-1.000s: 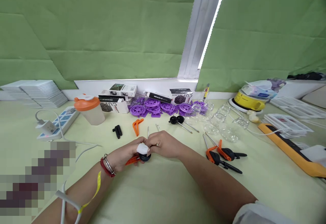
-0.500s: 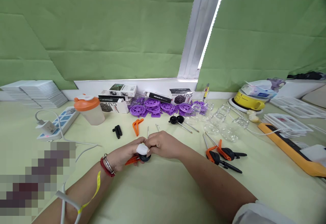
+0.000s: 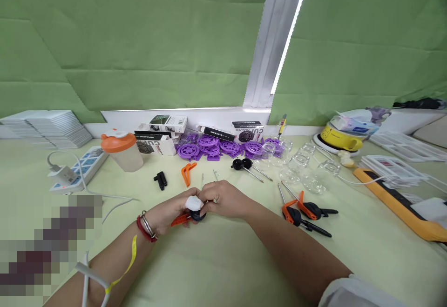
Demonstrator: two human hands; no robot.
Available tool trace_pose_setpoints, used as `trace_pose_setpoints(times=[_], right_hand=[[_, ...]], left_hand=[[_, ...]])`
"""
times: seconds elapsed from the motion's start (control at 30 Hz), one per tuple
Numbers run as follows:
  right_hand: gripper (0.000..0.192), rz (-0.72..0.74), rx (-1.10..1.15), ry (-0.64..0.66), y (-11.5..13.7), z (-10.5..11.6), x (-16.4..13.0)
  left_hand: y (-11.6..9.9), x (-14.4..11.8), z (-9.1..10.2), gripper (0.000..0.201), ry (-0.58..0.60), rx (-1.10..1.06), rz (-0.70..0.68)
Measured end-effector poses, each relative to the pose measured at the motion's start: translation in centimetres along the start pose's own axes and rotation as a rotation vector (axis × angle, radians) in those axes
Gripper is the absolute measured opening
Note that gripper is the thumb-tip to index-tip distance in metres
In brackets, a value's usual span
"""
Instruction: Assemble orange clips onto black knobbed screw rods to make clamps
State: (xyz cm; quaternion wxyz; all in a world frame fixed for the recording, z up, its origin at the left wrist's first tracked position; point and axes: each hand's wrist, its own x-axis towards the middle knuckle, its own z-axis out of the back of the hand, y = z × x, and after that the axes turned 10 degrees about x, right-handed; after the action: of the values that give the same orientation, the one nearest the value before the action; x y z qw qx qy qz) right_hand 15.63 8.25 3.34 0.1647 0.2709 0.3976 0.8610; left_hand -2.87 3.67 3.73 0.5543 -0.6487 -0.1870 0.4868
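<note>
My left hand [image 3: 172, 214] is closed around a black-and-orange trigger head [image 3: 198, 215] low over the table. Its orange lever [image 3: 180, 219] sticks out to the left, and a thin metal rod [image 3: 203, 180] shows beyond the fingers. A white covering [image 3: 193, 203] sits at the left thumb tip. My right hand [image 3: 223, 200] pinches at the black part from the right; its fingertips are partly hidden. Beyond the hands lie loose orange levers [image 3: 188, 173] and a small black piece [image 3: 161, 180]. Two similar black-and-orange trigger heads [image 3: 295, 215] with metal rods rest at the right.
Black round parts with rods [image 3: 247, 163] lie past my right hand. Behind are purple discs [image 3: 209, 142], cup holder boxes [image 3: 246, 134] and clear plastic pieces [image 3: 296, 170]. An orange-lidded shaker cup [image 3: 125, 153] and a power strip [image 3: 85, 170] stand left. A yellow pot [image 3: 337, 138] stands right.
Almost nothing differs. The white-covered left thumb and the trigger head have shifted very slightly to the left; both hands keep their hold.
</note>
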Motion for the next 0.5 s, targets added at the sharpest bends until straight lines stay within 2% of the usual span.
trace_pose_setpoints(times=[0.13, 0.3, 0.5], right_hand=[[0.004, 0.011, 0.005, 0.032, -0.01, 0.18, -0.19], [0.017, 0.019, 0.009, 0.051, 0.13, 0.59, -0.36], [0.014, -0.008, 0.004, 0.061, 0.38, 0.63, -0.23]], left_hand=[[-0.08, -0.01, 0.0, 0.022, -0.001, 0.004, -0.005], [-0.2, 0.07, -0.03, 0.025, 0.003, 0.005, -0.016], [-0.4, -0.14, -0.17, 0.03, -0.01, 0.011, 0.003]])
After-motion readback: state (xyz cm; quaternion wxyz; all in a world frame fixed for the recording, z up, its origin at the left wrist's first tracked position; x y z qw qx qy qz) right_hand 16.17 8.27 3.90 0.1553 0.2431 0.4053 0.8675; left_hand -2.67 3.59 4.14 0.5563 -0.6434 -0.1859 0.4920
